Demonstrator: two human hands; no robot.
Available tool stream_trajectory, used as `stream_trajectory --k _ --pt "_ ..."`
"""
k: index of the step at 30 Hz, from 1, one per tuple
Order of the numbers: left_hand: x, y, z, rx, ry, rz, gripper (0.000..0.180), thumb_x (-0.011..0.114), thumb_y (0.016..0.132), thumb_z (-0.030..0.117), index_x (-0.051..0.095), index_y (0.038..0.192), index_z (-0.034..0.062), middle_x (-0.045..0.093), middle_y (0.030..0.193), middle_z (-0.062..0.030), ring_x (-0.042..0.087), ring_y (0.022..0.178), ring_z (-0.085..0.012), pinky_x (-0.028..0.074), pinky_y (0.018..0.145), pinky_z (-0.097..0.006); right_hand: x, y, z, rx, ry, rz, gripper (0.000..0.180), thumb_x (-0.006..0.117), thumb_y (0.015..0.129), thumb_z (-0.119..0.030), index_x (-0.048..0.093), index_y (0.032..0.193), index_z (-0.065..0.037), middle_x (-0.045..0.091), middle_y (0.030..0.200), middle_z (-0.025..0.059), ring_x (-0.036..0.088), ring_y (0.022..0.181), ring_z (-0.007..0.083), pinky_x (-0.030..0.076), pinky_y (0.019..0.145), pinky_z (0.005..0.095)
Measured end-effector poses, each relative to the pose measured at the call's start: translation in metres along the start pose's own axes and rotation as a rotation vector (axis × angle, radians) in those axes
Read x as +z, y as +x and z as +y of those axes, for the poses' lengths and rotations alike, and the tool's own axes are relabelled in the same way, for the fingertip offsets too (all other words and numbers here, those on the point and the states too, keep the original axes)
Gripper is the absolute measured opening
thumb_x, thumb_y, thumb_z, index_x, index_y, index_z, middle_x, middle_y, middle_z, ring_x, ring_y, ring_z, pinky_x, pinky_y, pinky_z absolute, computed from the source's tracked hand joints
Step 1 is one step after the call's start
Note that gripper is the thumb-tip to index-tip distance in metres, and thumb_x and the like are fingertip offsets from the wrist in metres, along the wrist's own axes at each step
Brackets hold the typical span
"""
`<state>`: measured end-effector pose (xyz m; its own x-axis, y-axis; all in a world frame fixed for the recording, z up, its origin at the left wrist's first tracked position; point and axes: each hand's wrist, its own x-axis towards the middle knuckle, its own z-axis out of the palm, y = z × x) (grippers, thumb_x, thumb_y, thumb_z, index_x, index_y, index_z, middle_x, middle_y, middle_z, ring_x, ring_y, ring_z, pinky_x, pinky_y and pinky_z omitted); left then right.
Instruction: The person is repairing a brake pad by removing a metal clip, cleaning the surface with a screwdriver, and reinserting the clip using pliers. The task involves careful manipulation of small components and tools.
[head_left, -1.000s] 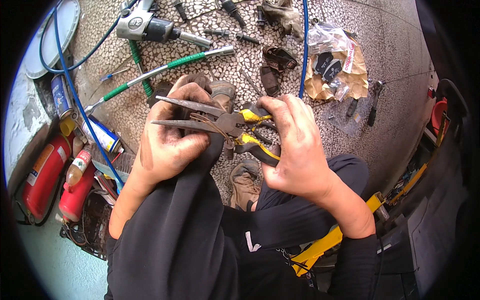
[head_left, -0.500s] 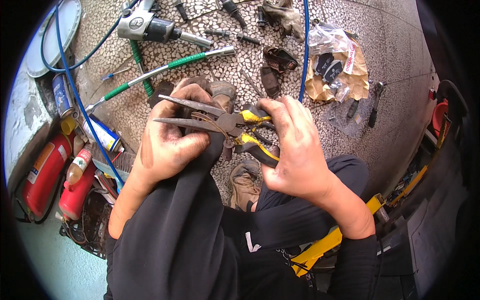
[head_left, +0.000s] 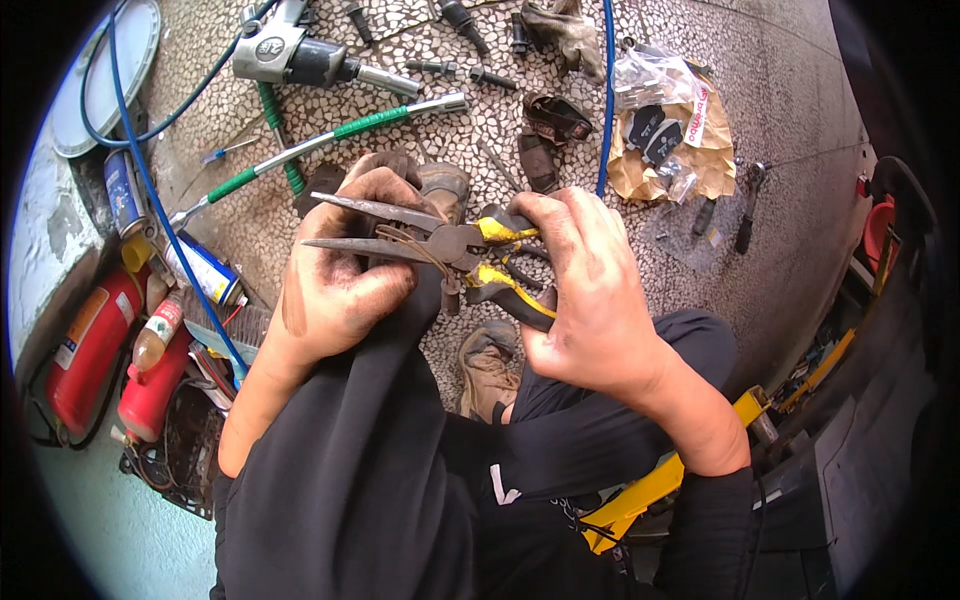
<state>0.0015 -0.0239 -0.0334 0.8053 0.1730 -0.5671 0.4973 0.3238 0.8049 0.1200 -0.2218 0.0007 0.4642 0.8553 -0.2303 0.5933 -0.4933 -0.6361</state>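
Pliers [head_left: 440, 240], long-nosed, yellow-handled: held over knee, right hand [head_left: 590, 300] clamped on handles, left hand [head_left: 340, 280] closed around a small part at the nose (unchanged since a second ago; work ongoing).

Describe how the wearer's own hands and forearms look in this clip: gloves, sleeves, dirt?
Both are bare: no gloves, no sleeves reaching the forearms. The left hand carries dark greasy smears across knuckles and fingers; the right hand is grimy too, mostly on the fingers. No watch or rings show.

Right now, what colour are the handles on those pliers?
Yellow and black, on the pliers' handles in the right hand; head view.
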Motion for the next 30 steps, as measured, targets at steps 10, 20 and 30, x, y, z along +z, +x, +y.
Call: stream_trajectory --k 10,20,30 --pt "0.002 -0.001 0.011 -0.088 -0.089 -0.044 0.045 0.065 0.068 0.013 0.056 0.11 -0.0002 0.061 0.094 -0.0037 0.054 0.079 -0.0091 0.041 0.07 -0.023 -0.002 0.005 -0.004 -0.034 -0.213 -0.054 0.073 0.065 0.064 -0.007 0.043 0.131 0.011 0.046 0.101 0.0216 0.048 0.092 0.0362 0.039 0.081 0.0469" --pt "0.005 -0.003 0.009 -0.134 -0.162 -0.017 0.04 0.064 0.066 0.01 0.057 0.104 -0.0001 0.056 0.075 -0.0005 0.046 0.057 -0.0044 0.031 0.049 -0.02 -0.002 0.003 -0.003 -0.033 -0.225 -0.118 0.068 0.061 0.067 -0.006 0.045 0.13 0.011 0.046 0.098 0.0193 0.048 0.091 0.0344 0.04 0.08 0.0438" --pt "0.001 -0.004 0.007 -0.233 -0.219 -0.023 0.036 0.065 0.066 0.01 0.058 0.101 0.0007 0.056 0.079 -0.0013 0.048 0.061 -0.0054 0.033 0.051 -0.02 0.008 -0.001 0.0 -0.005 -0.07 0.023 0.079 0.073 0.051 -0.007 0.046 0.125 0.003 0.046 0.1 0.0181 0.048 0.093 0.0349 0.038 0.082 0.0447"
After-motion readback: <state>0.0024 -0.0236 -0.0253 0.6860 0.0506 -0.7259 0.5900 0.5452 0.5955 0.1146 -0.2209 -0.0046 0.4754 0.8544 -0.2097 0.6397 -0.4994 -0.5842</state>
